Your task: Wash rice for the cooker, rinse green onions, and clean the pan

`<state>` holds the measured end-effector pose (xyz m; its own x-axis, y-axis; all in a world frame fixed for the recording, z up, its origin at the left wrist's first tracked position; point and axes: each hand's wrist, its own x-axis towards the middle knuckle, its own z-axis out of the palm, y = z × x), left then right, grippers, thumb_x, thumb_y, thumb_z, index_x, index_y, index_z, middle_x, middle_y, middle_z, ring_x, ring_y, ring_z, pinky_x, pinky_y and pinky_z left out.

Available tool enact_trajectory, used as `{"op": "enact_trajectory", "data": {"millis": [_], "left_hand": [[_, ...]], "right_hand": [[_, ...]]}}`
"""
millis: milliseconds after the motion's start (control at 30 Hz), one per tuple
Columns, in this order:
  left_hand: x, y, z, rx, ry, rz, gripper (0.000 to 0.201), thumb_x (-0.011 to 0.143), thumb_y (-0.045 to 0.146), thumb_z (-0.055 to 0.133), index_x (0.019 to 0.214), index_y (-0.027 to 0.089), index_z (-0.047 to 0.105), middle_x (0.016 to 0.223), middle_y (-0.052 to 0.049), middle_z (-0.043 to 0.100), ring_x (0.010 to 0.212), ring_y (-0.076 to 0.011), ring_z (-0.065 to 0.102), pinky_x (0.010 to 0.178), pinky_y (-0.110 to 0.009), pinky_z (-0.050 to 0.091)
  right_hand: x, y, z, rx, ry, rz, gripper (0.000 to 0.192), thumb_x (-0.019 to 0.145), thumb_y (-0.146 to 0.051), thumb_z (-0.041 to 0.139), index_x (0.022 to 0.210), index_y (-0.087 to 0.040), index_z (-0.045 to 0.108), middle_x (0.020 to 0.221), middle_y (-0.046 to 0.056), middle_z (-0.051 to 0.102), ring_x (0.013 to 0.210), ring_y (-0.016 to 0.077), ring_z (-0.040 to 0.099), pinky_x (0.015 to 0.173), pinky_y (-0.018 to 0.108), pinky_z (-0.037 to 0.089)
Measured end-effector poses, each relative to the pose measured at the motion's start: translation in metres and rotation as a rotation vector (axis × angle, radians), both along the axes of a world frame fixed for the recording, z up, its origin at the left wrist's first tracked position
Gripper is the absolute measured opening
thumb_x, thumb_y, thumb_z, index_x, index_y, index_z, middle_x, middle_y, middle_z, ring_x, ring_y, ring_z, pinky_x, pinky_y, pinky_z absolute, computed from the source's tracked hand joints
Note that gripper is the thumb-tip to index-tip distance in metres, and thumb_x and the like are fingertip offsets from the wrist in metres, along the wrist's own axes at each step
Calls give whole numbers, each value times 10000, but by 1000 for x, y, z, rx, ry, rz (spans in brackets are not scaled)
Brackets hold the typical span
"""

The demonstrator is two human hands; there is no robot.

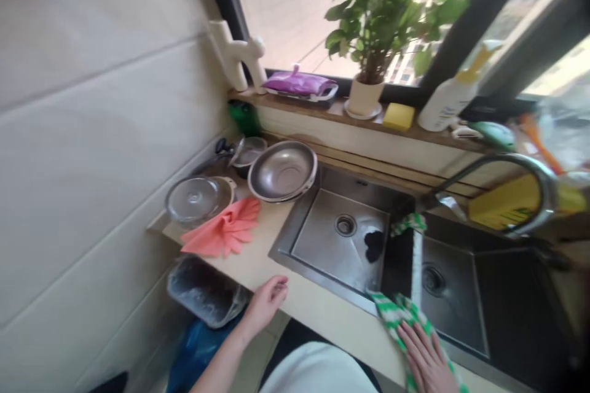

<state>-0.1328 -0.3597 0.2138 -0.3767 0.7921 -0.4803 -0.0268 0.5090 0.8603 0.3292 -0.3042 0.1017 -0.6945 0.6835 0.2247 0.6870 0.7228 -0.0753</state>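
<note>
My right hand (426,356) lies flat with its fingers stretched out on a green-and-white striped cloth (389,310). The cloth is spread over the front rim of the double sink and the counter edge. Over the front of the counter hangs my left hand (268,302), its fingers curled in and nothing visible in them. A steel sink (318,245) stands between and beyond my hands, with a dark patch in its left basin. Another green-and-white cloth (409,224) is draped over the back of the divider.
Left on the counter are salmon rubber gloves (225,230), a glass-lidded pot (196,196) and steel bowls (283,171). A curved faucet (546,190) arches over the right basin. Below the counter is a grey bin (205,291). The sill holds a potted plant (366,95), yellow sponge (399,116) and spray bottle (449,101).
</note>
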Motion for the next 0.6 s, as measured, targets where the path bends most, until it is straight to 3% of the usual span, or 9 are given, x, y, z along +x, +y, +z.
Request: {"op": "enact_trajectory", "data": {"millis": [133,300,467,533,600], "left_hand": [[-11,-13,-2,-70,33,60,419,591,418,787,924,184,688,856,-80,696,825,-234,662,736,-319,544],[-1,-34,14,-125,142,131,445,589,454,781,933,190,680,837,-74,694,758,-229,670,693,-319,547],[30,-57,20,-94,245,190,358,686,407,703,955,172,683,867,-95,680,791,-230,650,757,-354,526],[37,-65,17,-92,303,257,358,682,385,701,974,179,688,937,-107,678,825,-230,642,779,-353,517],[42,-76,18,-99,337,285,361,671,361,708,997,206,699,1046,-108,668,850,-225,635,821,-357,507]], "right_hand": [[-19,63,16,-99,68,-139,506,931,-303,377,1437,-281,379,1390,22,519,1352,252,381,1071,494,366],[-13,191,14,-219,218,-121,481,968,-374,251,1321,-224,541,1368,86,538,1351,268,379,1043,554,365],[-5,291,-29,-208,391,-67,605,921,-550,273,1262,-188,618,1323,167,561,1328,364,387,1017,570,353],[-4,310,-48,-184,473,-29,622,888,-603,301,1272,-225,613,1313,177,566,1329,382,371,989,595,355],[-4,315,-53,-161,545,1,595,859,-619,344,1279,-285,601,1289,180,581,1325,393,367,946,632,360]]}}
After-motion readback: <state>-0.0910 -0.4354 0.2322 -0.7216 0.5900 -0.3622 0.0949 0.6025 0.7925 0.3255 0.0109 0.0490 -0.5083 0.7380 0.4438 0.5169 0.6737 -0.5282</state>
